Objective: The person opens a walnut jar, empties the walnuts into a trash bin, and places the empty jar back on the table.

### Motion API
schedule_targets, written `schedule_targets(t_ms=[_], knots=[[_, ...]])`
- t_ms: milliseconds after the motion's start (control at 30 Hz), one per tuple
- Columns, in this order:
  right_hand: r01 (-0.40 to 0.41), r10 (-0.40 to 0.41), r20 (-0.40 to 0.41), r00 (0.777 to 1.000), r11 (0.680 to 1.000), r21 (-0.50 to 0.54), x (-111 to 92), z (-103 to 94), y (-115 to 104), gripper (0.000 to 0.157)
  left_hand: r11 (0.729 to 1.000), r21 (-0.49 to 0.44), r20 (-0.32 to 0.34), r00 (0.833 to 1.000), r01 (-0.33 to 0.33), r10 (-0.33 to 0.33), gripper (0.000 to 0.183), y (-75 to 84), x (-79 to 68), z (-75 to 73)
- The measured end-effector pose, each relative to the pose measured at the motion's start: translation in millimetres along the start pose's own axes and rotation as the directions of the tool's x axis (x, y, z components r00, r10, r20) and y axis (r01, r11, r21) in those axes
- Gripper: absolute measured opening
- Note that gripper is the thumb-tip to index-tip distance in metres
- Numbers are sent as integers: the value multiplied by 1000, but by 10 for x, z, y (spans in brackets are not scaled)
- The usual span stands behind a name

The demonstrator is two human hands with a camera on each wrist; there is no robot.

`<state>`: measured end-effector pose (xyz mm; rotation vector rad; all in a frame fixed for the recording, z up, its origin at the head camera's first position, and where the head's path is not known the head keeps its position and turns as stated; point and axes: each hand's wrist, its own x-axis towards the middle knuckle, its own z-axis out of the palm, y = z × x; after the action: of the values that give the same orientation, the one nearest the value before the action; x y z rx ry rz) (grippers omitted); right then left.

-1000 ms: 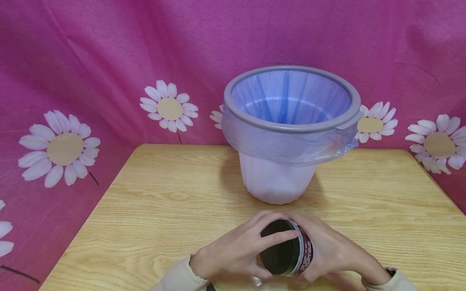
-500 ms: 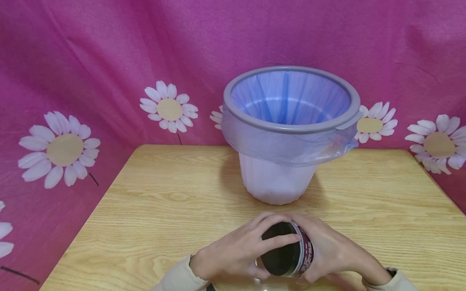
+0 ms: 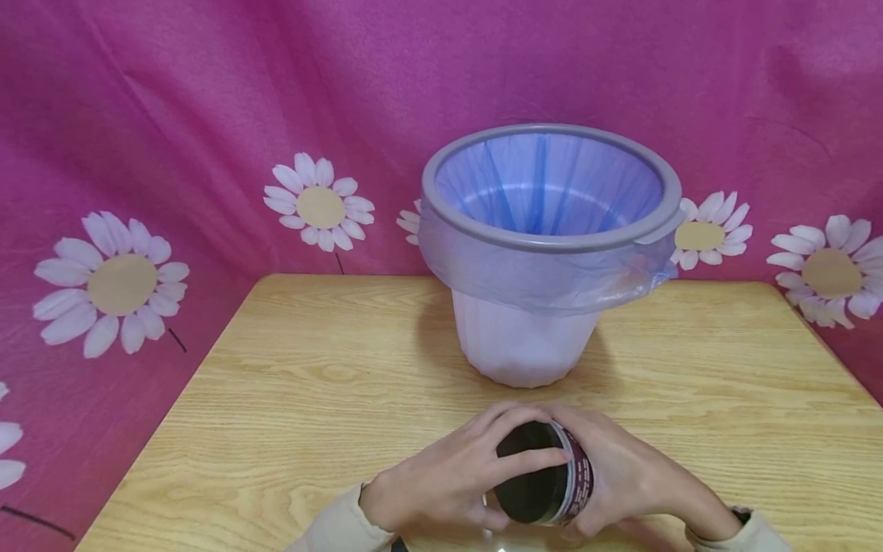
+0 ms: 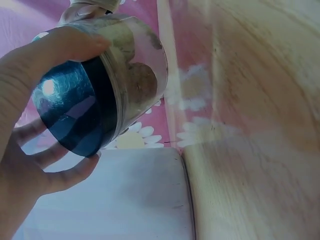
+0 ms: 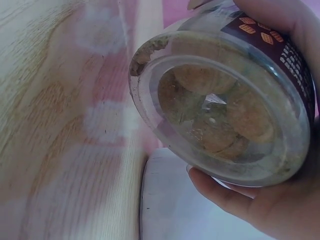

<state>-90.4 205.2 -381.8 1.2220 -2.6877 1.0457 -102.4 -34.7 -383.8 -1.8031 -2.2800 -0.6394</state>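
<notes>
Tilted on its side, a clear jar (image 5: 215, 142) is held up at the near part of the table (image 3: 310, 368), its base facing right and off the wood. Its dark lid (image 4: 70, 110) is on, and round brown pieces (image 5: 247, 115) show through the base. The left hand (image 3: 455, 468), fingers spread and bent, grips the lid's edge; the right hand (image 3: 624, 468) curls round the body over the maroon label (image 5: 267, 37). Should the lid come free suddenly at this tilt, pieces could spill; smooth plastic might also slip if either grip slackens. Beyond stands a pale bin (image 3: 527, 345) with a bluish liner (image 3: 524, 280) folded over its rim, before a pink daisy-print cloth (image 3: 379, 77); a sudden jerk forward could knock it.
</notes>
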Motion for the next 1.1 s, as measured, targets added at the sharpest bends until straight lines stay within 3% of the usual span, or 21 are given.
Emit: schedule_targets(t_ms=[267, 567, 767, 1000, 1100], knots=[[36, -36, -18, 999, 999, -22, 1, 7, 5, 104, 1000, -28, 21, 1000, 12, -11, 95, 19, 4, -2], [-19, 20, 11, 1000, 1000, -6, -8, 8, -10, 101, 999, 16, 21, 999, 30, -31, 96, 27, 3, -7], [-3, 3, 1, 1000, 1000, -4, -4, -1, -12, 107, 1000, -13, 9, 1000, -6, 6, 93, 23, 11, -3], [-21, 21, 22, 1000, 1000, -7, -10, -5, -13, 108, 996, 84, -40, 999, -32, 35, 87, 18, 8, 1], [-20, 20, 15, 1000, 1000, -20, -15, -3, -16, 107, 998, 59, -44, 998, -36, 38, 85, 16, 8, -1]])
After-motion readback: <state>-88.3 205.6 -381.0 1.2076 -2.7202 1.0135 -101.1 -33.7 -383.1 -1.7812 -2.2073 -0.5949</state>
